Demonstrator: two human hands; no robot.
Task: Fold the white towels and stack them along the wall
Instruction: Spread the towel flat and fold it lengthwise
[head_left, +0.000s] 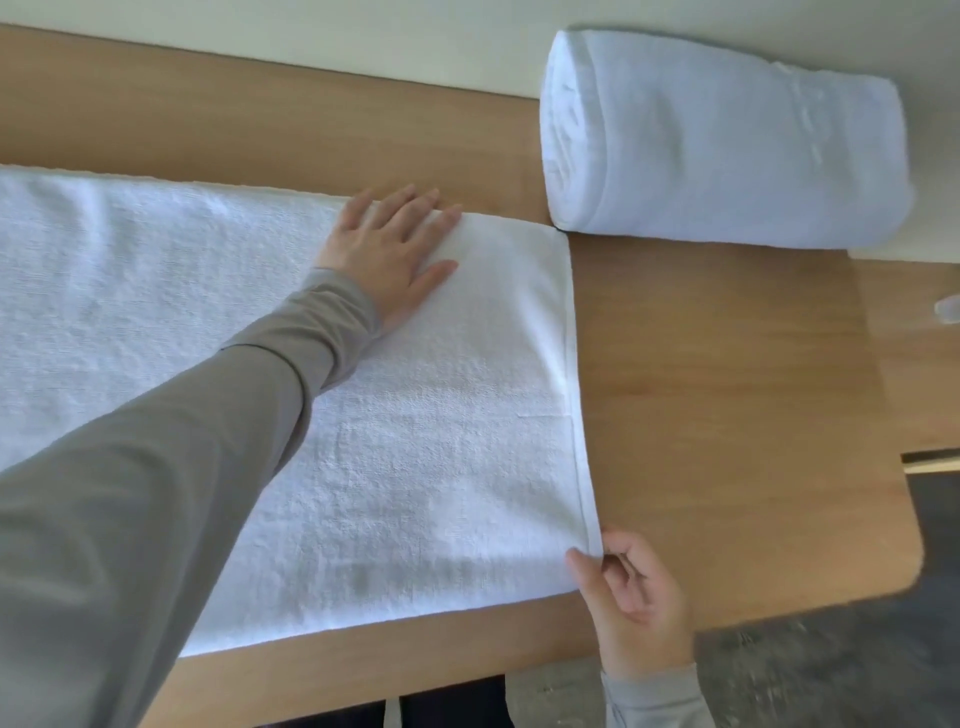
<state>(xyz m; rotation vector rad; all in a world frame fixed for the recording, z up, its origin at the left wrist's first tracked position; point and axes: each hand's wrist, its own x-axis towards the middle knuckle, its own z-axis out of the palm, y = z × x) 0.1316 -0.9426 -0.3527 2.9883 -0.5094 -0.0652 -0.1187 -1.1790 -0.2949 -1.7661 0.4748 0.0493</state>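
The white towel (441, 441) lies flat on the tabletop (727, 415); it looks soft, limp and light. The left hand (387, 244) presses it with straight fingers near the far edge. The right hand (631, 597) pinches the near right corner, probably the best hold for folding. A rolled towel (722, 140) sits against the wall (363, 36).

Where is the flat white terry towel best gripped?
Grip the flat white terry towel at its right corners, likely from the right: that hemmed edge lies free on the wooden table. The right hand pinches the near corner; the left hand lies flat by the far one.
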